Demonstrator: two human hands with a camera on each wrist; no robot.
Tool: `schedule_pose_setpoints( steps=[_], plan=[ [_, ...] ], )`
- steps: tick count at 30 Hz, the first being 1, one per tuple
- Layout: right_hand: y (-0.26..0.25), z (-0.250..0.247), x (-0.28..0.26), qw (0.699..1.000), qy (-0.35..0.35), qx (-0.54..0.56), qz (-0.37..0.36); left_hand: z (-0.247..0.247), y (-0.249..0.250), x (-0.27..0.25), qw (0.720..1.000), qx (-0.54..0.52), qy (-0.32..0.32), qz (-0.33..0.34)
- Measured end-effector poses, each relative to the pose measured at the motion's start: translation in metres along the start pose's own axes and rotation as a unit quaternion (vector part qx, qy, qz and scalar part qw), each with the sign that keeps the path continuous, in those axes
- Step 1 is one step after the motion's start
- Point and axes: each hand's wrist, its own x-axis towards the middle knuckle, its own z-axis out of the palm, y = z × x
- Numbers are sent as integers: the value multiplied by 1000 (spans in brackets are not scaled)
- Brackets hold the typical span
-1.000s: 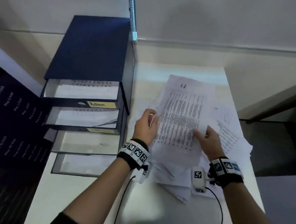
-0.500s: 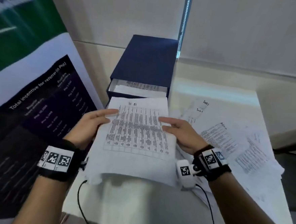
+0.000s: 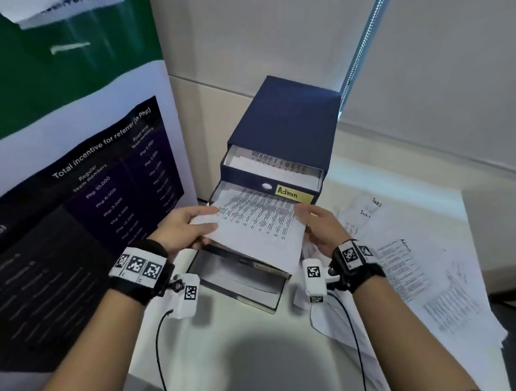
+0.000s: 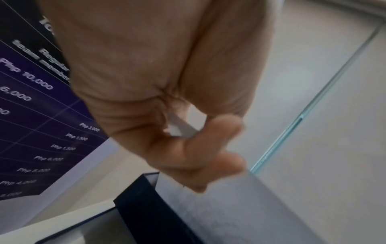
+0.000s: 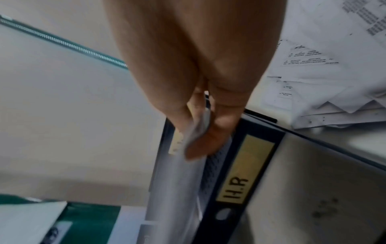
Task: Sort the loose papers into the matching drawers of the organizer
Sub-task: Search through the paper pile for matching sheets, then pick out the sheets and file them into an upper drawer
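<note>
- Holding a printed sheet (image 3: 260, 226) by both side edges, we have it over the second drawer (image 3: 220, 192) of the dark blue organizer (image 3: 286, 127), its far edge already lying in that drawer below the yellow "Admin" label (image 3: 293, 194).
- Our left hand (image 3: 187, 227) grips the sheet's left edge, thumb on top and fingers curled beneath; in the left wrist view a small corner of white paper (image 4: 183, 122) shows between the curled fingers.
- Our right hand (image 3: 318, 227) pinches the right edge; the right wrist view shows thumb and fingers (image 5: 206, 140) closed on the thin paper edge (image 5: 196, 130), just beside a drawer front with a yellow "H.R" label (image 5: 240, 173).
- The top drawer (image 3: 271, 162), the one bearing "Admin", stands part open with printed pages inside.
- A lower drawer (image 3: 239, 276) is pulled out farthest, below the sheet; we cannot tell what it holds.
- The loose papers (image 3: 413, 267) lie spread in an overlapping pile on the white table (image 3: 240, 346), to the right of the organizer; one of them is headed "Admin".
- A poster (image 3: 68, 182) with Php amounts stands at the left, close beside the organizer.
</note>
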Motion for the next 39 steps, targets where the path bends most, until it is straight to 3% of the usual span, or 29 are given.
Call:
schedule_pose_setpoints(
  steps=[3,5,8,11,13,15,17,19,21,23,25,27,31,35,37,39],
  plan=[
    [5,-17,-13,986,-127,-39,104,17,-1,26,999,-8,43,18],
    [8,-20,-16,981,-155,-14,113,29,-1,44,997,12,77,29],
    [2,-17,1,996,-66,10,64,47,-2,68,971,170,150,80],
    [-4,-15,22,999,-9,30,36,60,-3,79,885,377,209,177],
    [-6,-13,26,999,-28,34,31,70,-3,83,845,457,167,222],
    [1,-19,26,999,-42,19,13,85,-8,87,830,507,74,219],
    [18,-38,27,1000,0,19,-8,99,-15,90,808,559,29,184],
    [45,-73,26,996,87,16,7,110,-18,94,793,585,46,167],
    [82,-123,22,978,200,-2,56,121,-13,97,798,573,69,172],
    [125,-176,14,933,320,-91,134,139,-4,97,825,510,60,236],
    [161,-217,2,864,389,-208,241,165,12,86,859,401,4,319],
    [184,-240,-5,830,399,-247,302,198,25,73,883,297,-88,352],
    [195,-247,3,865,395,-218,221,263,12,79,882,269,-216,323],
    [190,-237,12,881,440,-166,56,303,-37,106,896,334,-238,173],
    [192,-240,7,906,379,-185,28,313,-59,117,910,349,-206,82],
    [200,-252,-2,940,275,-186,72,320,-78,126,914,368,-170,34]
  ],
)
